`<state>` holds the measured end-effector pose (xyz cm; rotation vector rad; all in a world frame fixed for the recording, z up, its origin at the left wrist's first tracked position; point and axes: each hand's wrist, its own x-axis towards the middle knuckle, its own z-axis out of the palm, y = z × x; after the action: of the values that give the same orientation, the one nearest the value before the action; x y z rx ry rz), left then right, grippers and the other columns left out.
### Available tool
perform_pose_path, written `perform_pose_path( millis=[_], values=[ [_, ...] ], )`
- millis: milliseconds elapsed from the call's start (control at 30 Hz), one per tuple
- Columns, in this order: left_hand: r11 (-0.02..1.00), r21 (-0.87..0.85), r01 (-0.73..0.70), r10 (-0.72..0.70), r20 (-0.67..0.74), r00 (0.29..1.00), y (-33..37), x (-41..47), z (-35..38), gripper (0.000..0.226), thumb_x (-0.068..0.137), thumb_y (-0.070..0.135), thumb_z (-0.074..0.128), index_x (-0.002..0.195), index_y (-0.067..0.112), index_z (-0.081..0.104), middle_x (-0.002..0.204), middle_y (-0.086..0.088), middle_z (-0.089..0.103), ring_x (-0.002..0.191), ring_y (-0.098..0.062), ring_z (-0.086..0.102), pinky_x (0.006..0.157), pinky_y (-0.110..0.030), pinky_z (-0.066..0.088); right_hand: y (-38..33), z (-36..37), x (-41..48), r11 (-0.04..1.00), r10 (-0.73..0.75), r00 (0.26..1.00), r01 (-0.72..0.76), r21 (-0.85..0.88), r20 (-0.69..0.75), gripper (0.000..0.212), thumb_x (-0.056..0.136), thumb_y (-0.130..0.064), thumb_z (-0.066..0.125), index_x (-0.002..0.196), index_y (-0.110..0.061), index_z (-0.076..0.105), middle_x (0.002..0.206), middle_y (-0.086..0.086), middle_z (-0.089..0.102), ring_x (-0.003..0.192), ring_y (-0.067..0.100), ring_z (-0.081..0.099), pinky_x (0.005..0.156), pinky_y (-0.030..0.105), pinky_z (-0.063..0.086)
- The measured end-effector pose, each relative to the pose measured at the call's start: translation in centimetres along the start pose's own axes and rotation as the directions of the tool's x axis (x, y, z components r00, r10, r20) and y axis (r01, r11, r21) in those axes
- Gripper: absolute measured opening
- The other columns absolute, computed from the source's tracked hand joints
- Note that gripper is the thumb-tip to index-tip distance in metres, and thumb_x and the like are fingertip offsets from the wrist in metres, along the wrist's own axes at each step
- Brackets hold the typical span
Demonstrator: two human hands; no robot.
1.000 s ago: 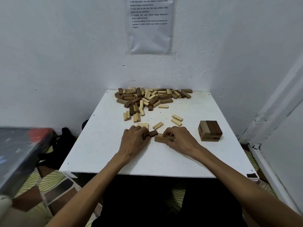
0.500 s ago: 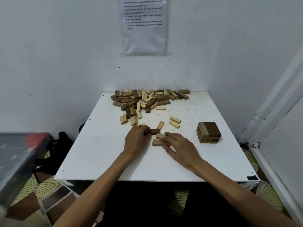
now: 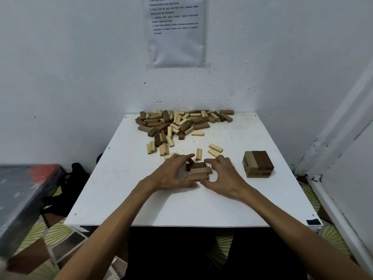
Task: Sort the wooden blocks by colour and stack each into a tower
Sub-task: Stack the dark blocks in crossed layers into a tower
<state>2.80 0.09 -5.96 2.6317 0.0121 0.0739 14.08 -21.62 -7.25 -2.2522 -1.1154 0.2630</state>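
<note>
Three wooden blocks [image 3: 198, 170] lie side by side at the middle of the white table [image 3: 141, 199]: a dark brown one at the back and two tan ones in front. My left hand [image 3: 171, 174] grips their left ends with curled fingers and thumb. My right hand [image 3: 224, 174] grips their right ends the same way. A low stack of brown and tan blocks [image 3: 258, 164] stands to the right. A loose pile of mixed blocks [image 3: 177, 123] fills the far edge. Several pale blocks [image 3: 215, 150] lie scattered between the pile and my hands.
White walls close the table in at the back and right, with a printed sheet [image 3: 176, 31] taped above. A dark box with a red patch [image 3: 24, 190] juts in at the left. Patterned floor shows below the table's front edge.
The dark block held by my left hand has been brought against the two tan blocks. Both hands now close round the three-block row from either side.
</note>
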Motion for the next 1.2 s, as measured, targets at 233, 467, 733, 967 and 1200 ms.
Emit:
perform_pose_path(
  millis=[233, 467, 733, 967, 1200],
  values=[
    [0.979, 0.203, 0.017, -0.029, 0.055, 0.998, 0.3, 1.2, -0.8, 0.087, 0.08, 0.065, 0.074, 0.152, 0.026, 0.046, 0.141, 0.004, 0.05, 0.126, -0.018, 0.042, 0.104, -0.04, 0.042, -1.1, -2.3, 1.4, 0.995, -0.042, 0.982, 0.057, -0.077, 0.183, 0.067, 0.084, -0.051, 0.074, 0.142, -0.027, 0.05, 0.095, -0.012, 0.059, 0.088, 0.011, 0.058, 0.075, 0.035, 0.051],
    [0.939, 0.298, 0.169, -0.219, 0.142, 0.965, 2.2, 1.1, -1.2, 0.072, 0.09, 0.056, 0.068, 0.148, 0.023, 0.044, 0.124, -0.004, 0.064, 0.114, -0.028, 0.06, 0.084, -0.037, 0.048, -1.4, -3.0, 3.3, 0.998, 0.022, 0.939, -0.002, -0.06, 0.344, 0.069, 0.081, -0.047, 0.082, 0.137, -0.021, 0.049, 0.094, -0.007, 0.067, 0.089, 0.009, 0.06, 0.077, 0.032, 0.049],
    [0.969, 0.155, 0.192, -0.228, 0.267, 0.936, 2.2, 1.7, -2.7, 0.069, 0.087, 0.047, 0.079, 0.142, 0.016, 0.052, 0.115, -0.004, 0.062, 0.099, -0.023, 0.059, 0.089, -0.041, 0.053, -1.6, -3.5, 4.5, 0.997, 0.049, 0.91, -0.021, -0.072, 0.411, 0.069, 0.079, -0.04, 0.087, 0.133, -0.018, 0.05, 0.092, -0.011, 0.067, 0.092, 0.012, 0.061, 0.084, 0.037, 0.05],
    [0.971, 0.139, 0.196, -0.225, 0.241, 0.944, 2.4, 1.8, -2.6, 0.067, 0.084, 0.047, 0.081, 0.138, 0.015, 0.057, 0.111, -0.003, 0.063, 0.095, -0.022, 0.059, 0.087, -0.041, 0.054, -1.7, -3.5, 4.9, 0.993, 0.033, 0.9, 0.021, -0.118, 0.434, 0.065, 0.081, -0.039, 0.085, 0.131, -0.016, 0.05, 0.092, -0.008, 0.066, 0.096, 0.019, 0.063, 0.087, 0.042, 0.051],
    [0.969, 0.146, 0.201, -0.235, 0.272, 0.933, 2.7, 2.0, -2.7, 0.058, 0.088, 0.042, 0.079, 0.135, 0.014, 0.058, 0.108, -0.004, 0.063, 0.08, -0.015, 0.057, 0.074, -0.033, 0.05, -1.7, -3.6, 5.1, 0.99, 0.038, 0.894, 0.026, -0.136, 0.446, 0.066, 0.08, -0.04, 0.086, 0.131, -0.017, 0.051, 0.094, -0.006, 0.066, 0.094, 0.018, 0.063, 0.082, 0.038, 0.05]
  ],
)
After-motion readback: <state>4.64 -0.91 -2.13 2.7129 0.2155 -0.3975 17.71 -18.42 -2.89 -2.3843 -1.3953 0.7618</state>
